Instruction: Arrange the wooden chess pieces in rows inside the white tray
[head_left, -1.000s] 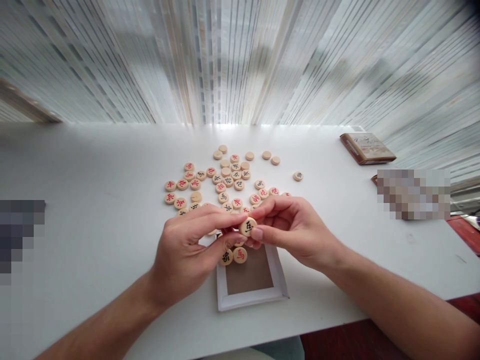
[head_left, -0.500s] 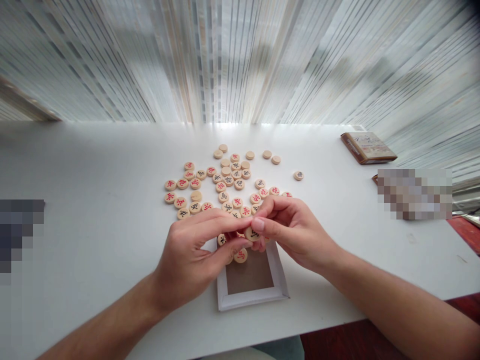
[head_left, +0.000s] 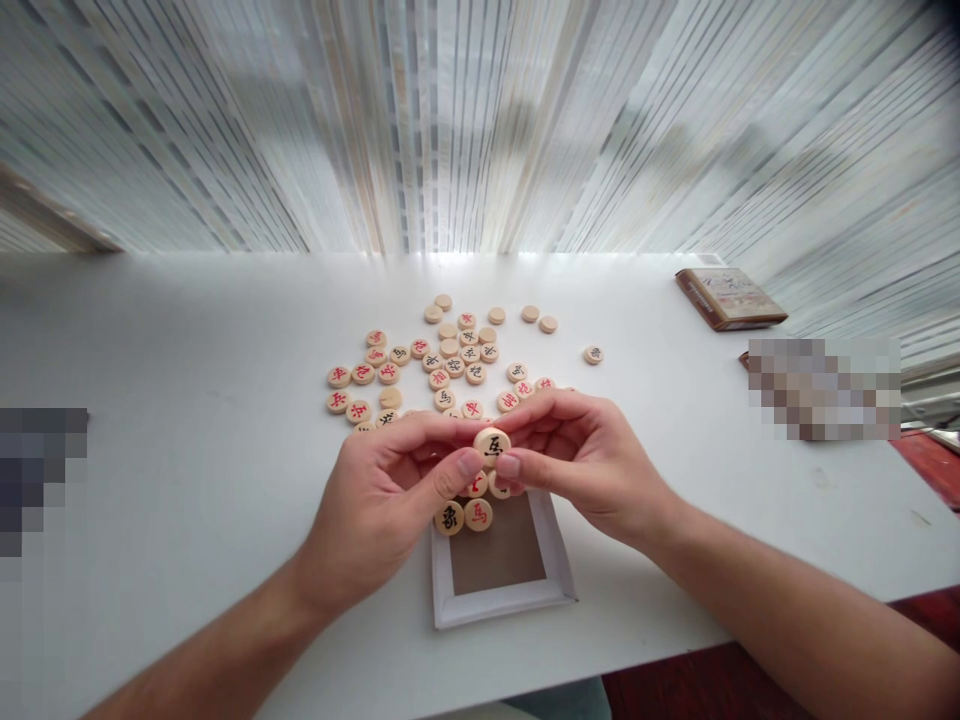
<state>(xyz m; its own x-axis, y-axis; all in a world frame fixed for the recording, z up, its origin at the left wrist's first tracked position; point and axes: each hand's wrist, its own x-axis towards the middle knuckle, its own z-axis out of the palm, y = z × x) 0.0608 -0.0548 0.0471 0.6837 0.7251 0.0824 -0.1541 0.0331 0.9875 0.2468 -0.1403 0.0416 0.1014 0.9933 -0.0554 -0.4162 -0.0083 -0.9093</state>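
Observation:
A round wooden Chinese chess piece (head_left: 493, 446) with a black character is pinched between my two hands, its face tilted up toward me. My left hand (head_left: 401, 475) grips its left side with thumb and fingers; my right hand (head_left: 574, 455) grips its right side. Both hang over the far end of a shallow white-rimmed box (head_left: 504, 609) with a brown bottom. At the box's far left, a black-marked piece (head_left: 449, 517) lies beside a red-marked piece (head_left: 478, 514). More pieces behind them are partly hidden by my fingers.
Several loose chess pieces (head_left: 439, 379) are scattered on the white table (head_left: 202, 450) beyond my hands, some face down. One piece (head_left: 593, 354) lies apart on the right. A brown-edged box (head_left: 731, 298) and a blurred-out object (head_left: 821, 388) are farther right. Striped curtains (head_left: 465, 120) hang behind.
The held piece has been turned so its black character faces me upright, and it has shifted slightly left and up. My left fingers have moved, uncovering the black-marked piece in the box.

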